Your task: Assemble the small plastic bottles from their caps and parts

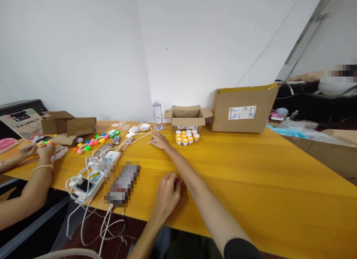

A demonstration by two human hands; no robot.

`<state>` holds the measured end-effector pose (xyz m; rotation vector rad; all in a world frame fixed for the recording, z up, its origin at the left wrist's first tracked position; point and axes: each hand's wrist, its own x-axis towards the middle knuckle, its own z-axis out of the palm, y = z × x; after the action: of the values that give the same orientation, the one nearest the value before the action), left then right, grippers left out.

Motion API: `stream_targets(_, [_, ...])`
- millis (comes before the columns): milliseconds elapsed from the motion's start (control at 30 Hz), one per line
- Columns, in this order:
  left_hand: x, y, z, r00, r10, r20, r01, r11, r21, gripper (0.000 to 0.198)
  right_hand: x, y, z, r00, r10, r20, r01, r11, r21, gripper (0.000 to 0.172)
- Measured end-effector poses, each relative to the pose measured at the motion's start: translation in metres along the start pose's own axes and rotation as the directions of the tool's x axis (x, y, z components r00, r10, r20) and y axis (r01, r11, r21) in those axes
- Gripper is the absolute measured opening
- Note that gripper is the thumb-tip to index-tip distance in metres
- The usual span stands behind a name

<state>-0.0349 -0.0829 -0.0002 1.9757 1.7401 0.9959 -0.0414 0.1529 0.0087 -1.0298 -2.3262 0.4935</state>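
My right hand (159, 141) reaches across the table in front of the water bottle (157, 116), its fingers bent together. A small pale glint shows at its fingertips, too small to name. Nearer to me, my left hand (168, 192) rests on the tabletop, fingers curled towards the thumb; the inside of the grip is dark and hidden. To the right of my right hand stands a tight group of small white jars with yellow bands (184, 137). Behind them is an open cardboard box (186, 119) with its flaps spread.
A large carton (244, 110) stands at the back right. Left of my hands lie a phone (124, 184), a power strip (96, 179) with tangled white cables, and colourful beads (95, 142). Further left, a co-worker's hands (37, 151) work beside another cardboard box (57, 123).
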Motion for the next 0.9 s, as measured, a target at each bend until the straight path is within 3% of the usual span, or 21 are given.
stream_targets(333, [-0.001,-0.006,0.002,0.999,0.036,-0.025,-0.035,0.999,0.01,0.018,-0.023,0.007,0.005,0.99,-0.139,-0.027,0.141,0.988,0.068,0.015])
stream_targets(633, [0.002,-0.005,-0.003,1.0,-0.004,-0.018,0.002,0.998,-0.064,0.021,-0.085,0.0,-0.021,0.976,-0.211,0.046,0.204,0.97,0.131,0.011])
stream_targets(900, [0.004,-0.006,-0.006,0.998,0.043,-0.055,-0.048,0.995,-0.089,0.021,-0.154,0.006,-0.053,0.967,-0.234,0.097,0.218,0.965,0.147,0.012])
